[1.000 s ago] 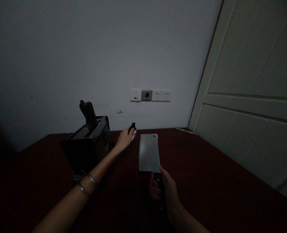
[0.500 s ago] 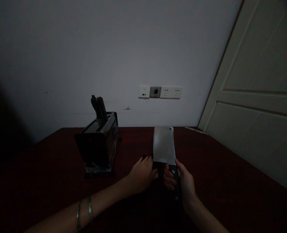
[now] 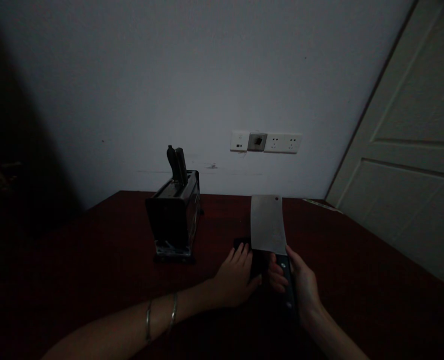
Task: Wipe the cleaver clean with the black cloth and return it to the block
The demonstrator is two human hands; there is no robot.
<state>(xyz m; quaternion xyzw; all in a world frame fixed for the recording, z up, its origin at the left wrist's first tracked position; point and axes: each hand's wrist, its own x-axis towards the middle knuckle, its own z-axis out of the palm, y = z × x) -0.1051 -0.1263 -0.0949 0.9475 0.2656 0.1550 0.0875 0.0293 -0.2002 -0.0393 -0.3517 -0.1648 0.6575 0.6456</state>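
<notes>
My right hand (image 3: 304, 285) is closed around the black riveted handle of a cleaver (image 3: 267, 222). The broad steel blade points away from me, with a small hole in its far corner. To its left, my left hand (image 3: 237, 280) lies with fingers stretched over a black object (image 3: 258, 262) on the table, thumb apart. Too dark to name, that object is partly covered by the hand and the blade. Two bangles circle my left wrist.
A dark knife block (image 3: 171, 220) with black handles (image 3: 177, 165) sticking out stands left on the dark red table (image 3: 222, 215). Behind is a wall with sockets and a switch (image 3: 266, 142). A pale panelled door (image 3: 405, 200) slants along the right.
My left hand's fingers have straightened and spread over the black object. The right hand keeps its hold on the cleaver. The view has turned left, so everything sits further right.
</notes>
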